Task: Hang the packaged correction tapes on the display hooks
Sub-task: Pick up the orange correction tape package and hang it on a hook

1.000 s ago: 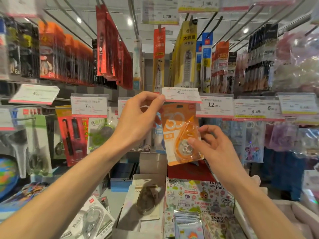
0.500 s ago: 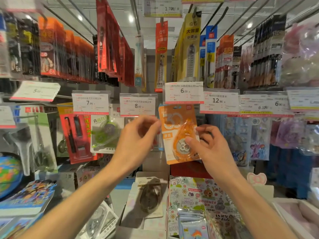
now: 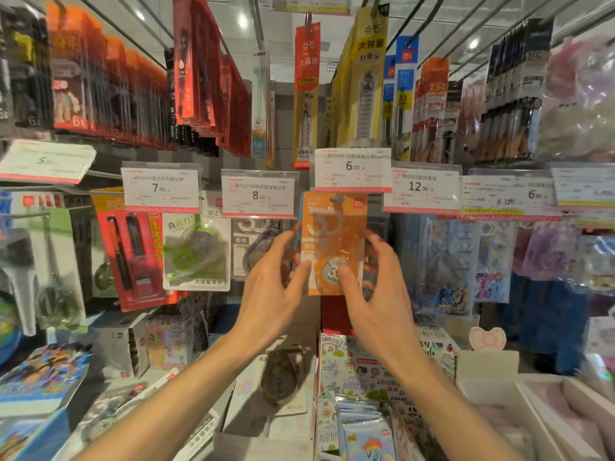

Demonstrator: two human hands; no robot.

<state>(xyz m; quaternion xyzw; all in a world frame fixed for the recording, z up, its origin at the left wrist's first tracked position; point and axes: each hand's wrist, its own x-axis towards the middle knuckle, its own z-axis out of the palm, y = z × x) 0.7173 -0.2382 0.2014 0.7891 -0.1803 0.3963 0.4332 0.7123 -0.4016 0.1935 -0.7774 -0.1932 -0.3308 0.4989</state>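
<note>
Nearest the camera, both forearms rise from the bottom edge, their elbows cut off. Below them lie open cartons of stock: a grey correction tape pack (image 3: 281, 380) flat on white card between the arms, a sticker-print box (image 3: 352, 371) to its right, and comic-style books (image 3: 40, 377) at the left, blurred and partly out of frame.

The left hand (image 3: 271, 287) and right hand (image 3: 376, 284) meet at the orange correction tape pack (image 3: 332, 244). Fingers on both are spread and nearly straight — the left thumb lies on the pack's lower left edge, the right thumb on its clear blister. The other fingers reach behind the card, so whether they pinch it or only steady it cannot be told. The pack sits upright, its top just beneath the 6.00 price tag (image 3: 352, 169); the tag hides the hook (image 3: 337, 198) almost wholly, so only a dark bit shows at the hang hole.

Beside it, left, a green correction tape pack (image 3: 196, 251) hangs under the 7.90 tag (image 3: 161, 191), and a grey one is half hidden behind the left hand under the 8.00 tag (image 3: 259, 194).

Farther up — rows of pen packs (image 3: 206, 74) on long metal rods, print too blurred to read, with ceiling lights (image 3: 243, 20) beyond.
</note>
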